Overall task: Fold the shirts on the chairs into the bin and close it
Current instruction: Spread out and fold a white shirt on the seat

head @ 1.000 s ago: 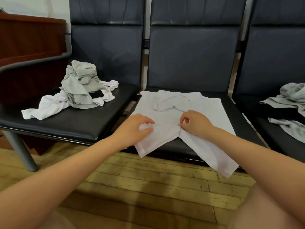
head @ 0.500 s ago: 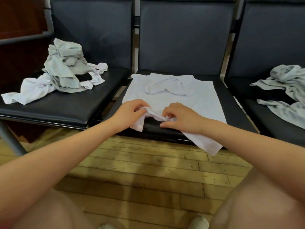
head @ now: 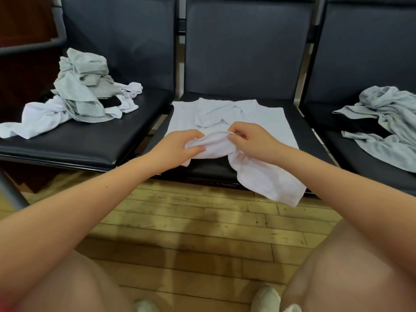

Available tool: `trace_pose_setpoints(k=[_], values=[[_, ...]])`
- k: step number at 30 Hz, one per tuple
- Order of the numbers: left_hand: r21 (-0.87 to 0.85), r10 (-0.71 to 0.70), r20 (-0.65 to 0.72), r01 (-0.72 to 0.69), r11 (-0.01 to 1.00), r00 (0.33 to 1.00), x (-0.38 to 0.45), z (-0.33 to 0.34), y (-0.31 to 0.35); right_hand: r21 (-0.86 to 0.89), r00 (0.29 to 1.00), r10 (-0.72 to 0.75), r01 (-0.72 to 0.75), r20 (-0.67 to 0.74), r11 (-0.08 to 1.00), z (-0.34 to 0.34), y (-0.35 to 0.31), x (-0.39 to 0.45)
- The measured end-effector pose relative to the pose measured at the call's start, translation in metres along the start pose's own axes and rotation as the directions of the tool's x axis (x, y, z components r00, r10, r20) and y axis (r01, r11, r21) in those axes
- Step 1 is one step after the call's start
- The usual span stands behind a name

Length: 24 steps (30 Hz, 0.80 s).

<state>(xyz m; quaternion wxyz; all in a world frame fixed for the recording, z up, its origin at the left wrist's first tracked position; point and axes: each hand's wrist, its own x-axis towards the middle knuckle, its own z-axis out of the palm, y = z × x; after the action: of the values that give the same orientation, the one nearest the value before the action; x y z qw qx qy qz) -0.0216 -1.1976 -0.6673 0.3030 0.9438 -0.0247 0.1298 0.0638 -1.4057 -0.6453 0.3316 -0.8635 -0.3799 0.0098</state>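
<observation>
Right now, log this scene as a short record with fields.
being folded: white cotton shirt, spread on the middle black padded chair seat, one end hanging over the front edge
left hand: grips a bunched fold of the shirt
right hand: pinches the same fold
left seat: heap of grey and white shirts
right seat: crumpled grey shirt
bin: not in view

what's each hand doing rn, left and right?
Left hand: closed, gripping the white shirt at its near edge.
Right hand: closed, pinching the same raised edge.
</observation>
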Motion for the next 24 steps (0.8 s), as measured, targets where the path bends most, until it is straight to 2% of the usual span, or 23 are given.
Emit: trace_pose_setpoints(k=[5,8,10,12,14,16,19,21,24], values=[[-0.123,0.022,-0.038,-0.027,0.992,0.999,-0.001,-0.011,0.002,0.252,0.987,0.161,-0.154,-0.008,0.955,0.002,-0.002,0.003],[-0.156,0.053,-0.081,-0.065,0.986,0.995,0.000,-0.020,0.006,0.218,0.993,0.120,-0.116,-0.006,0.969,0.001,-0.005,0.005],[-0.247,0.029,-0.069,-0.045,0.968,0.997,0.001,-0.025,0.006,0.186,0.998,0.064,-0.066,0.017,0.980,-0.002,-0.005,0.005],[-0.312,-0.002,-0.066,-0.019,0.950,0.998,0.003,-0.030,0.005,0.089,0.999,0.013,-0.016,0.037,0.996,-0.007,0.000,0.005],[-0.277,0.008,-0.116,-0.040,0.960,0.993,0.007,-0.033,0.001,-0.175,0.997,-0.016,0.028,0.073,0.984,-0.013,0.007,0.006],[-0.241,0.000,-0.198,-0.049,0.969,0.980,0.012,-0.037,-0.001,-0.401,0.993,0.039,0.009,0.111,0.916,-0.022,0.014,0.008],[-0.225,-0.038,-0.287,-0.029,0.974,0.957,0.021,-0.041,-0.009,-0.490,0.979,0.180,-0.109,0.099,0.865,-0.038,0.029,0.011],[-0.190,-0.064,-0.302,0.006,0.982,0.951,0.027,-0.043,-0.019,-0.414,0.966,0.250,-0.202,0.065,0.888,-0.046,0.039,0.010],[-0.122,-0.094,-0.293,0.060,0.991,0.951,0.034,-0.045,-0.034,-0.031,0.933,0.355,-0.357,-0.050,0.934,-0.053,0.052,0.009]])
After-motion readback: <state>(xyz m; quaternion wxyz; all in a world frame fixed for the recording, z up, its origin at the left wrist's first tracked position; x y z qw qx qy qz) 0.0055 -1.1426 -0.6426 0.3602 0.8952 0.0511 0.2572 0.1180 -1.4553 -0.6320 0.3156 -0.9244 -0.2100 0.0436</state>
